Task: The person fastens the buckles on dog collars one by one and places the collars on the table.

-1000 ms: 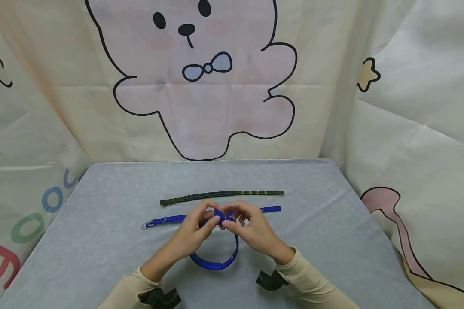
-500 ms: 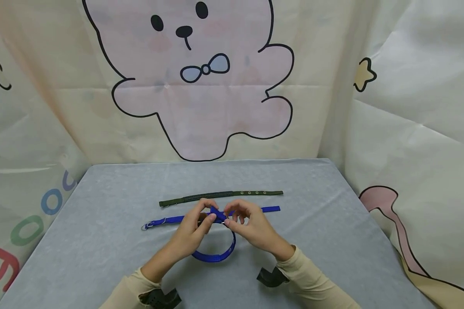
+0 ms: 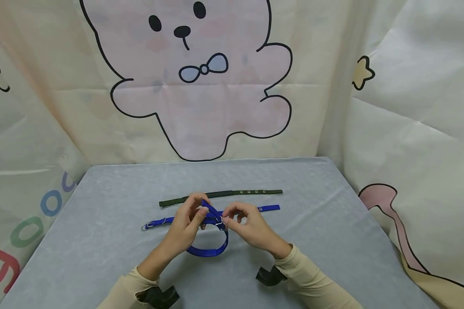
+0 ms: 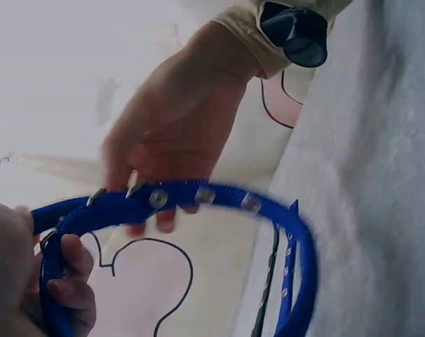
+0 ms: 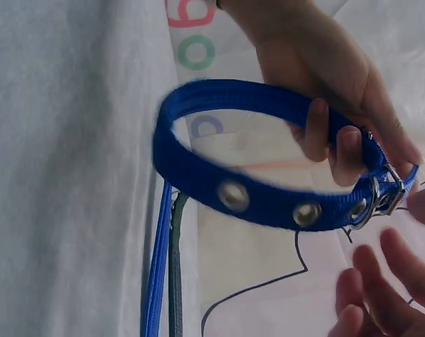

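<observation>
Collar is looped through buckle, gripped by left fingers; right fingers are parted alongside; blue strap and green strap are unlooped.

Grey cloth-covered table with a green strap behind a straight blue strap.

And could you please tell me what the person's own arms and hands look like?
The left sleeve and right sleeve are beige and creased. A black left wrist mount and black right wrist mount sit near the sleeve ends. The left hand and right hand wear no gloves.
</observation>
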`<state>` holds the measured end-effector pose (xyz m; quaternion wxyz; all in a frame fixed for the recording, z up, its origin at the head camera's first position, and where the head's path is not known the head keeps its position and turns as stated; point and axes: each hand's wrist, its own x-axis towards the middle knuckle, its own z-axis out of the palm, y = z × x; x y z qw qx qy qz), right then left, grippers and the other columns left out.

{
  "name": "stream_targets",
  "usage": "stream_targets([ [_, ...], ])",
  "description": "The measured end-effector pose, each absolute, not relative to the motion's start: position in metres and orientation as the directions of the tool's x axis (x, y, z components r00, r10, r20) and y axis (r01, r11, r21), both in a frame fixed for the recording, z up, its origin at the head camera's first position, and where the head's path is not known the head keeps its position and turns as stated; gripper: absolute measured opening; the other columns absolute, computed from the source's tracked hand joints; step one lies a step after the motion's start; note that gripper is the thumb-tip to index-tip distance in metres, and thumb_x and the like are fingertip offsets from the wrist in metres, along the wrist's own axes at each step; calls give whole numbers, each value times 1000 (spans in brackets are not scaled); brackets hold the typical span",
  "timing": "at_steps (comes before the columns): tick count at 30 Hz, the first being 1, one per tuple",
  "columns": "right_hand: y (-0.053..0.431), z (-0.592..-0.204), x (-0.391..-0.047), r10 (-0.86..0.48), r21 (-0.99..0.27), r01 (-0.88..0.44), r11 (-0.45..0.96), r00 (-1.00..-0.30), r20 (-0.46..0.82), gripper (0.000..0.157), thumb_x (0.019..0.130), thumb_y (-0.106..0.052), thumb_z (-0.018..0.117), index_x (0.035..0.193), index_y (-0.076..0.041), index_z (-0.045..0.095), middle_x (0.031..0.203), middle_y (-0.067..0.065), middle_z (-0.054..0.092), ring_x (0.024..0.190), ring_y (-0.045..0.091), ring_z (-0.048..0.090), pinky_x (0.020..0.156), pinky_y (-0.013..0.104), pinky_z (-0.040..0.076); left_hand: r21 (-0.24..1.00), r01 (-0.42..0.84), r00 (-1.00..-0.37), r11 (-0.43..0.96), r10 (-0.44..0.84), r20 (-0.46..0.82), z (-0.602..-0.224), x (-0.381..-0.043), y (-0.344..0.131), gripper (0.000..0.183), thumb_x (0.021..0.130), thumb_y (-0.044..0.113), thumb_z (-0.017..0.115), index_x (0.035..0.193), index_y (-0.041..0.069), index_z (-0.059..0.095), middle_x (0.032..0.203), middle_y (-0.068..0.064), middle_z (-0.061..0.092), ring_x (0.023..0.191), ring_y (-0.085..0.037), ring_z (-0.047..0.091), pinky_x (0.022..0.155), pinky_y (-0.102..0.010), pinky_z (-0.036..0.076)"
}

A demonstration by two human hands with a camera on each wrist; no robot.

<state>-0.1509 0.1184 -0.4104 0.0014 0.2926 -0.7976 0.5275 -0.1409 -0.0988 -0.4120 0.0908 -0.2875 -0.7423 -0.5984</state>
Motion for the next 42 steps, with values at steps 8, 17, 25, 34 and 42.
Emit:
stream_targets([
  [8,119,-408,-149,-506,-867,-465,180,-799,324,20,97,-10,67,117,-6,71,102,13,72,83,7,59,67,23,52,864,494,-824,101,371,428,-411,-139,-96,14,106,8,49,120,8,52,100,-18,64,57,-5,54,52,-26,51],
  [17,120,-407,-151,-498,-911,-396,118,-817,291,20,99,-4,62,117,3,66,104,23,70,82,6,66,70,24,57,966,255,-858,-33,454,242,-409,-142,-104,27,106,11,51,130,2,42,110,-19,60,68,-9,64,46,-26,47],
  [25,123,-406,-155,-521,-959,-283,-1,-819,242,25,103,-7,57,121,10,59,110,29,63,79,6,62,72,24,56,979,197,-855,50,498,147,-408,-144,-105,18,106,17,54,105,0,61,85,-1,60,47,-4,39,41,-19,34],
  [34,122,-406,-152,-525,-949,-314,13,-810,261,21,102,-7,59,118,6,61,100,28,64,81,6,62,72,22,55,977,162,-852,141,520,67,-408,-147,-105,19,102,19,61,102,3,70,70,1,56,48,-4,35,44,-18,31],
  [42,120,-405,-150,-501,-948,-317,10,-822,270,25,100,-10,63,118,7,61,106,33,64,87,4,66,79,23,58,981,143,-865,135,499,57,-409,-145,-106,21,102,18,61,103,-2,69,63,7,45,49,-4,35,45,-20,31],
])
